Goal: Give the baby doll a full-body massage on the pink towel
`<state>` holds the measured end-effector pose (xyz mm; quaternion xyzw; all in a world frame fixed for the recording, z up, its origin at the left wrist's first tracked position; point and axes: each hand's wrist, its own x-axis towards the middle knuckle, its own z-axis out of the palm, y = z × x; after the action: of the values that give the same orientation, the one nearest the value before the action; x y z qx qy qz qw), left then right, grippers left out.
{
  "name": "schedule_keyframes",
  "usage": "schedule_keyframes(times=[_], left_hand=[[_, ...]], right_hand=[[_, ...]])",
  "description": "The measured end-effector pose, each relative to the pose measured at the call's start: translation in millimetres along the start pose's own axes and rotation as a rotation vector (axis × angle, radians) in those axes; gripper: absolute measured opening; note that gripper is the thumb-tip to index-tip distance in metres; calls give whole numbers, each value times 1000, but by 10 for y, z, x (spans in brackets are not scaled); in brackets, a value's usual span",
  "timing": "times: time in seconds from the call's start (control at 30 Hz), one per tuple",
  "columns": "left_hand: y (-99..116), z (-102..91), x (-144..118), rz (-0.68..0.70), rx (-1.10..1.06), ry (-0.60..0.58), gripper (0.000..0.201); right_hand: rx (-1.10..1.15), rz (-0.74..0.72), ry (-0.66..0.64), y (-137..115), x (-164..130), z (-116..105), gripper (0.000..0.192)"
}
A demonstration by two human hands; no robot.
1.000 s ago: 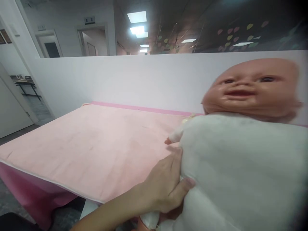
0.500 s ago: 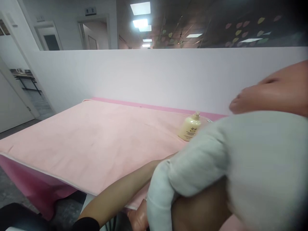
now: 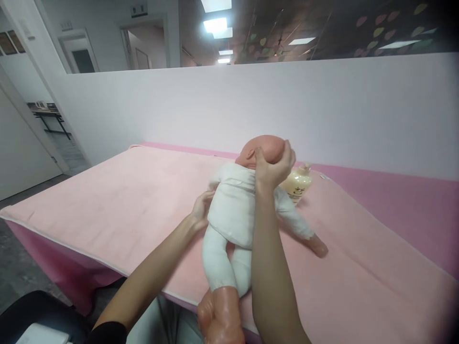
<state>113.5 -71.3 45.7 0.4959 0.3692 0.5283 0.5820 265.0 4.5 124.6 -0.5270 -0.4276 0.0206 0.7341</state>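
Moments after holding the doll (image 3: 231, 210) up, had lowered it onto the towel (image 3: 143, 205) near the bottle (image 3: 300, 184), grasping its head (image 3: 268, 142) with the right hand (image 3: 275, 168), placing the left hand (image 3: 202, 208) against its side in a grip too hidden to tell, apparently carrying less weight.

wht wall (image 3: 179, 105) | dk ceil. (image 3: 330, 24) w/ lit panels (image 3: 215, 25) | gry flr (image 3: 12, 272) | far-L tbl (image 3: 46, 113)
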Motion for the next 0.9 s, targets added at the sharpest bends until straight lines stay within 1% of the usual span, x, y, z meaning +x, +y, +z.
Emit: schedule_keyframes(times=[0.1, 0.13, 0.2, 0.27, 0.3, 0.33, 0.43, 0.5, 0.57, 0.6, 0.67, 0.7, 0.73, 0.77, 0.8, 0.83, 0.87, 0.9], left_hand=[[-24, -122, 18, 0, -118, -59, 55], [-43, -135, 23, 23, -109, -71, 56], [-93, -139, 39, 57, -32, -78, 65], [-154, -138, 63, 41, 29, -53, 76], [-187, -141, 76, 30, 44, -39, 77], [-220, -149, 90, 27, 59, -28, 76], [-309, -196, 126, 93, 121, -24, 62], [-338, -236, 143, 113, 171, -15, 56], [-328, -271, 148, 116, 296, 26, 49], [-309, -282, 144, 124, 402, 66, 45], [-256, -287, 124, 168, 661, 189, 42], [-229, -282, 112, 211, 780, 254, 43], [-207, -275, 100, 266, 881, 295, 44], [-195, -270, 93, 332, 964, 299, 45], [-192, -268, 91, 403, 1033, 263, 45], [-201, -273, 95, 462, 1092, 199, 45], [-219, -285, 104, 492, 1143, 124, 43], [-244, -306, 118, 491, 1184, 58, 42]], right_hand=[[19, 95, -68, 279, -78, 155, 66], [38, 139, -88, 366, -92, 191, 68], [79, 221, -126, 519, -106, 245, 72], [116, 279, -158, 650, -116, 287, 76], [133, 303, -175, 715, -122, 308, 78], [150, 328, -192, 784, -131, 329, 79], [208, 420, -257, 1014, -168, 395, 81], [249, 489, -306, 1161, -188, 428, 81], [276, 537, -348, 1264, -198, 448, 80], [277, 545, -363, 1291, -201, 455, 79], [242, 526, -379, 1293, -213, 464, 77], [204, 506, -379, 1272, -227, 464, 77], [150, 486, -375, 1241, -247, 460, 76], [86, 461, -368, 1203, -275, 449, 75], [18, 422, -359, 1162, -311, 429, 74], [-41, 367, -357, 1120, -358, 395, 72], [-86, 297, -367, 1078, -412, 347, 71], [-114, 215, -392, 1039, -475, 281, 69]])
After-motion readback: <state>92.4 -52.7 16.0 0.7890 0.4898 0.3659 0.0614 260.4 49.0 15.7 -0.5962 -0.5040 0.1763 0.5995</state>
